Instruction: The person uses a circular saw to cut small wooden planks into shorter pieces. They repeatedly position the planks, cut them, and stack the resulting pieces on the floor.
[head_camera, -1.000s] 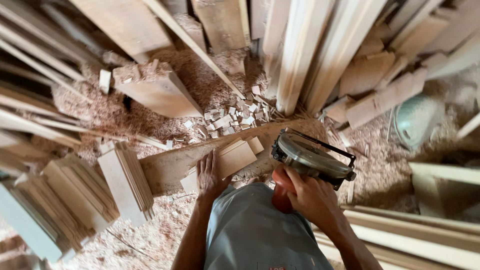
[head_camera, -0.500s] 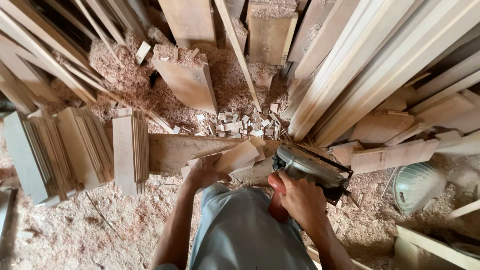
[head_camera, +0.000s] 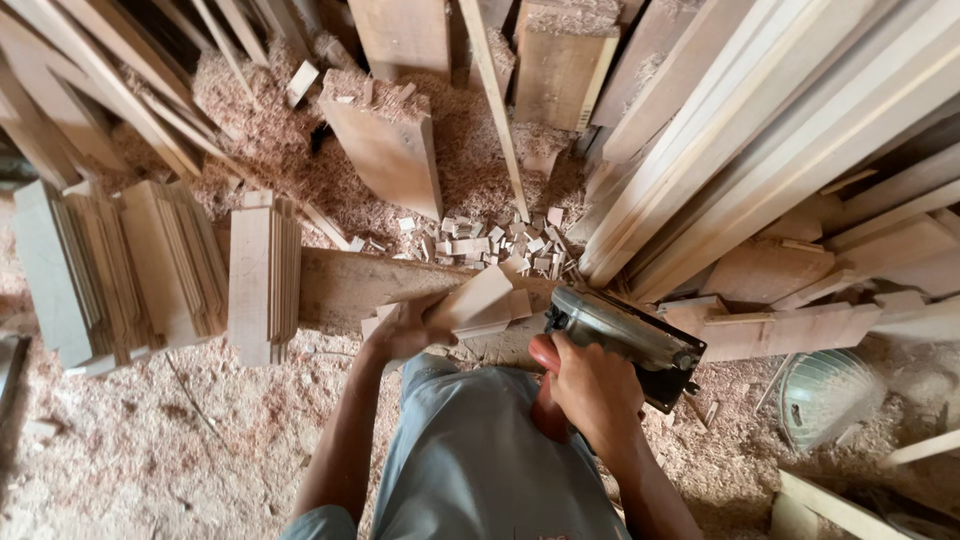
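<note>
My right hand (head_camera: 592, 392) grips the red handle of a circular saw (head_camera: 630, 340), whose metal guard sits to the right of a small flat wood piece (head_camera: 478, 300). My left hand (head_camera: 403, 328) holds that wood piece down by its left end, on a long plank (head_camera: 345, 285) lying across the floor. My grey-clad knee (head_camera: 470, 450) is below both hands. The saw blade itself is hidden under the guard.
Stacks of cut thin boards (head_camera: 262, 275) stand at the left. Long planks (head_camera: 760, 130) lean at the upper right. Small offcut blocks (head_camera: 500, 240) and sawdust (head_camera: 150, 450) cover the floor. A wire fan guard (head_camera: 828, 395) lies at the right.
The view has swung left, so the stacks at the left show more fully. My left hand has shifted onto the wood piece's left end. The saw stays beside the piece.
</note>
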